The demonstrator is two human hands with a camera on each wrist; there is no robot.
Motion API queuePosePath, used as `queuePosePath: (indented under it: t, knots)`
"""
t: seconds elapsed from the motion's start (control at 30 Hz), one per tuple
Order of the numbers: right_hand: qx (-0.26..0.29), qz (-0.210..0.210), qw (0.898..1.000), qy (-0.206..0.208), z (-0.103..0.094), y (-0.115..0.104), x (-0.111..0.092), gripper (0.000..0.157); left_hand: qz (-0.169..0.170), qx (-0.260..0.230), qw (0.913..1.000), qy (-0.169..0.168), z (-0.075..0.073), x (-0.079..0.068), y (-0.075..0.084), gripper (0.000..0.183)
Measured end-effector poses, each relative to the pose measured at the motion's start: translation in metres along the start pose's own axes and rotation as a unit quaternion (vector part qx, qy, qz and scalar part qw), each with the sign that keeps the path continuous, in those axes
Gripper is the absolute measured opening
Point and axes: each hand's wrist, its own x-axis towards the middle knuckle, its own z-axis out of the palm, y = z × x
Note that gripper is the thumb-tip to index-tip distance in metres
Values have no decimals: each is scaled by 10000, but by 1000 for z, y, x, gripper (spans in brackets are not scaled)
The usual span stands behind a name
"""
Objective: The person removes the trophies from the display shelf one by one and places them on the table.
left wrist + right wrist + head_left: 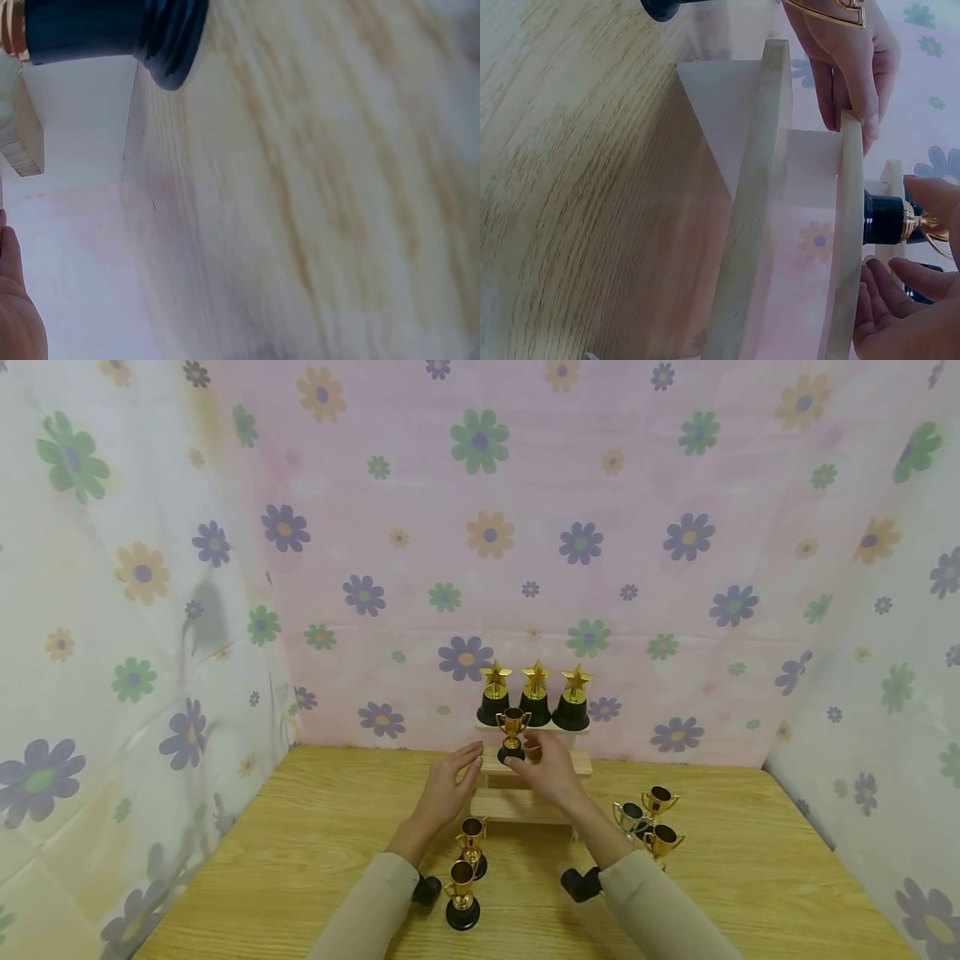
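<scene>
A small wooden tiered stand (517, 806) holds three gold star trophies (536, 681) on its top tier. On the left part of the middle tier is an upright gold trophy cup (513, 723); its black base (883, 219) sits right at the tier's surface. My right hand (551, 768) has thumb and fingers loosely curled round this cup, the thumb overlapping its lower part. At the stand's left end is my left hand (447, 785), fingers extended, fingertips right at the middle tier's end (853, 124). Only a sliver of the left hand (19, 319) shows in the left wrist view.
Two gold trophy cups, a rear one (472, 835) and a front one (462, 885), stand by my left forearm. Right of my right forearm are a silver cup (630, 817) and two gold cups (664, 841). Flowered cloth (420, 485) surrounds the wooden table (300, 827).
</scene>
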Motion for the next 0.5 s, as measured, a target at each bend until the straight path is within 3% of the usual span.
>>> queuePosePath:
  t: [0.5]
  knots:
    - [32, 66, 9997, 214, 8, 2, 9, 42, -46, 60, 10000, 5, -1, -1, 3, 34]
